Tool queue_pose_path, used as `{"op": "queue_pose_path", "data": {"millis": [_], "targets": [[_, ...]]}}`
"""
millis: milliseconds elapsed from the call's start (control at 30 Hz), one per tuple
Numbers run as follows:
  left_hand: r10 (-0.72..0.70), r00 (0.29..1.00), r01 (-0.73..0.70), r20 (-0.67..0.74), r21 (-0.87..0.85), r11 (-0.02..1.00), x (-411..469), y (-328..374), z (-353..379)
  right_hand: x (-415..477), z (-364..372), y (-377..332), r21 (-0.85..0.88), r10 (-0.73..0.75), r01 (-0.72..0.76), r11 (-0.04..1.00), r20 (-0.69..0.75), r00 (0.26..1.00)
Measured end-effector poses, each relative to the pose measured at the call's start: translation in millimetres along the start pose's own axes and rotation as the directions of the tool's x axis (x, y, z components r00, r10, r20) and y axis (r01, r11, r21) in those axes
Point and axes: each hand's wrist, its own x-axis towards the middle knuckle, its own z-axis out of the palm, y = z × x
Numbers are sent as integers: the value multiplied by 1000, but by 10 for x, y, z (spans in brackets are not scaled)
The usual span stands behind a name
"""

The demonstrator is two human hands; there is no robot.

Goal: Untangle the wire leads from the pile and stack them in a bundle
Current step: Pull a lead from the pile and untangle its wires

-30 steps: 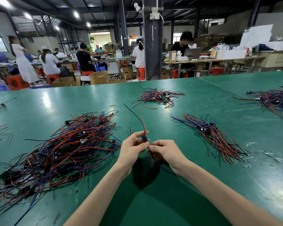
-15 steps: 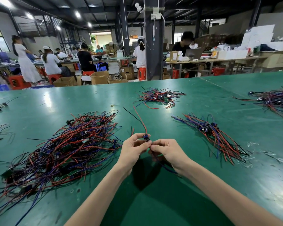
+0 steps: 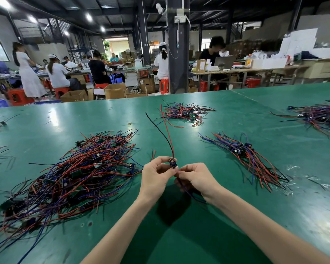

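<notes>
Green table (image 3: 95,119), red-and-black wire lead (image 3: 171,151)

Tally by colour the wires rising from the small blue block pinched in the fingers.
Thin red wire: 1
Thin black wire: 1
Total: 2, both rising from the small blue block.

Table in front of me: green top (image 3: 103,115), glossy, lamp glare at far left.
Rubber band (image 3: 129,123): small ring, flat on the table.
Pillar (image 3: 178,54): dark, upright beyond the far edge.
Cardboard boxes (image 3: 114,91): open, on the floor left of the pillar.
Laptop (image 3: 224,61): open on the bench (image 3: 255,68) right of the pillar; seated person (image 3: 215,48) behind it.
Red stool (image 3: 164,86): just left of the pillar's base.
</notes>
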Motion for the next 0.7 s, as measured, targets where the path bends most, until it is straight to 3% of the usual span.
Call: {"op": "queue_pose_path", "data": {"millis": [233, 367, 700], "targets": [[-164, 983, 141, -83, -231, 963, 51, 66, -71, -17, 34, -22, 24, 4, -4, 1000, 29, 1000], [-225, 973, 205, -55, -252, 946, 49, 71, -91, -43, 74, -7, -28, -25, 26, 999, 30, 999], [-148, 986, 126, -76, -240, 962, 6, 169, -16, 3, 43, 4, -57, -69, 67, 996, -23, 997]]}}
